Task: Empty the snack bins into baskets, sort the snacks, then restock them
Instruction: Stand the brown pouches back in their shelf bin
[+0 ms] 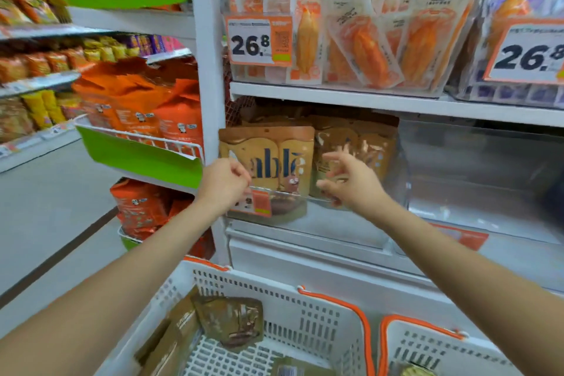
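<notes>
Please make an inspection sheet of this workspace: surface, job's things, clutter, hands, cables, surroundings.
Surface: white shelf above a clear bin.
Job's things: brown snack pouches upright in the bin; some in the left basket; right basket beside it.
Clutter: nothing seen.
Hands: left hand curled at the bin's front edge; right hand open, reaching for pouches.
Cables: nothing seen.
Surroundings: orange packets above, price tag.

Clear glossy plastic bin [351,223]; perforated plastic basket [305,323].
</notes>
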Demonstrator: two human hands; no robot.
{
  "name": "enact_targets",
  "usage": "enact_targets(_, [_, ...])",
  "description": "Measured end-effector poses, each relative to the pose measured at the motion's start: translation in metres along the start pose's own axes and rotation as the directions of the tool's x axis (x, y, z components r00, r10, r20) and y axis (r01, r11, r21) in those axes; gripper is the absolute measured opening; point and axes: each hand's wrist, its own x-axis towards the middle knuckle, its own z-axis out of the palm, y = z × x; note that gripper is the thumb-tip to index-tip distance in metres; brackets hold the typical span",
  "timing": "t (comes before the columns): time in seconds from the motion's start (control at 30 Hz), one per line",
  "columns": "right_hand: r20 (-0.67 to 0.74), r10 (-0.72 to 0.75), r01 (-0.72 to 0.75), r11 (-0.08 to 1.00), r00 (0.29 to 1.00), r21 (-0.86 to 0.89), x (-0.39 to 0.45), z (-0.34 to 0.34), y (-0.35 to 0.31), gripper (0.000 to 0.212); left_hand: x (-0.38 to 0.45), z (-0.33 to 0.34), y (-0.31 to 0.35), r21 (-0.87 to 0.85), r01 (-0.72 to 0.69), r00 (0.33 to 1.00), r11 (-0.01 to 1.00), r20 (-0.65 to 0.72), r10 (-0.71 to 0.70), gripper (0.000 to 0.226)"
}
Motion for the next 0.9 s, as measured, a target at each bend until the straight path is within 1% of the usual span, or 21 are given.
enact_targets(0.03, [-0.002,0.045,-0.045,0.998,0.999,0.032,0.006,0.009,-0.001,0.046,0.005,-0.013,-0.008,0.047,0.009,0.999,0.999,-0.043,-0.007,0.021])
enact_targets(0.07, [-0.028,0.071,-0.070,0.997,0.997,0.024,0.013,0.015,0.000,0.046,0.010,-0.023,-0.013,0.060,0.030,0.997,0.998,-0.074,-0.026,0.013])
enact_targets(0.1, [-0.055,0.073,-0.075,0.997,0.996,-0.027,0.020,0.021,0.000,0.044,0.015,-0.030,-0.018,0.043,0.045,0.995,0.998,-0.088,-0.042,0.009])
enact_targets(0.17, [-0.054,0.084,-0.088,0.993,0.995,-0.083,0.034,0.029,0.000,0.036,0.022,-0.032,-0.021,-0.074,0.074,0.996,0.994,-0.037,-0.077,0.027])
enact_targets(0.2, [-0.037,0.100,-0.102,0.993,0.994,-0.062,0.037,0.032,-0.002,0.028,0.025,-0.030,-0.021,-0.117,0.070,0.997,0.991,-0.021,-0.073,0.030])
enact_targets(0.23, [-0.019,0.109,-0.110,0.993,0.994,-0.031,0.039,0.035,-0.003,0.022,0.028,-0.027,-0.022,-0.132,0.044,0.998,0.990,-0.036,-0.049,0.028])
enact_targets(0.27, [-0.016,0.111,-0.111,0.994,0.994,0.000,0.041,0.039,-0.004,0.018,0.031,-0.025,-0.023,-0.113,0.011,0.998,0.994,-0.058,-0.018,0.022])
enact_targets(0.33, [-0.069,0.085,-0.082,0.996,0.994,0.040,0.041,0.046,-0.007,0.012,0.039,-0.023,-0.028,-0.054,-0.065,0.994,0.996,-0.094,0.060,0.012])
enact_targets(0.43, [-0.190,0.047,-0.038,0.998,0.981,0.052,0.041,0.058,-0.011,0.015,0.049,-0.020,-0.028,0.040,-0.182,0.967,0.982,-0.172,0.187,0.022])
enact_targets(0.5, [-0.248,0.086,-0.059,0.992,0.965,0.114,0.040,0.064,-0.007,0.014,0.052,-0.016,-0.018,0.171,-0.256,0.927,0.951,-0.236,0.292,0.018])
enact_targets(0.53, [-0.271,0.103,-0.071,0.990,0.957,0.126,0.039,0.066,-0.005,0.012,0.053,-0.015,-0.014,0.243,-0.267,0.912,0.932,-0.247,0.326,0.014])
enact_targets(0.6, [-0.261,0.114,-0.097,0.992,0.958,0.078,0.039,0.063,0.001,0.010,0.052,-0.011,-0.008,0.400,-0.203,0.909,0.894,-0.262,0.324,0.011])
enact_targets(0.67, [-0.168,0.135,-0.133,0.991,0.976,0.028,0.038,0.058,0.003,0.020,0.048,-0.008,-0.012,0.499,-0.140,0.913,0.855,-0.271,0.307,0.017])
enact_targets(0.73, [-0.105,0.140,-0.145,0.989,0.985,-0.043,0.037,0.054,0.002,0.025,0.042,-0.006,-0.020,0.512,-0.110,0.915,0.852,-0.282,0.287,0.023])
enact_targets(0.8, [-0.082,0.142,-0.151,0.980,0.987,-0.129,0.032,0.049,-0.001,0.029,0.034,-0.006,-0.027,0.492,-0.095,0.919,0.866,-0.291,0.266,0.026])
enact_targets(0.83, [-0.097,0.142,-0.157,0.973,0.985,-0.171,0.027,0.046,-0.003,0.034,0.030,-0.008,-0.029,0.474,-0.091,0.919,0.876,-0.299,0.257,0.026])
enact_targets(0.87, [-0.153,0.119,-0.146,0.973,0.981,-0.177,0.020,0.045,-0.004,0.035,0.025,-0.011,-0.032,0.456,-0.086,0.919,0.886,-0.307,0.248,0.027])
enact_targets(0.9, [-0.233,0.075,-0.111,0.983,0.970,-0.146,0.009,0.044,-0.005,0.031,0.020,-0.014,-0.036,0.434,-0.082,0.920,0.897,-0.314,0.236,0.028])
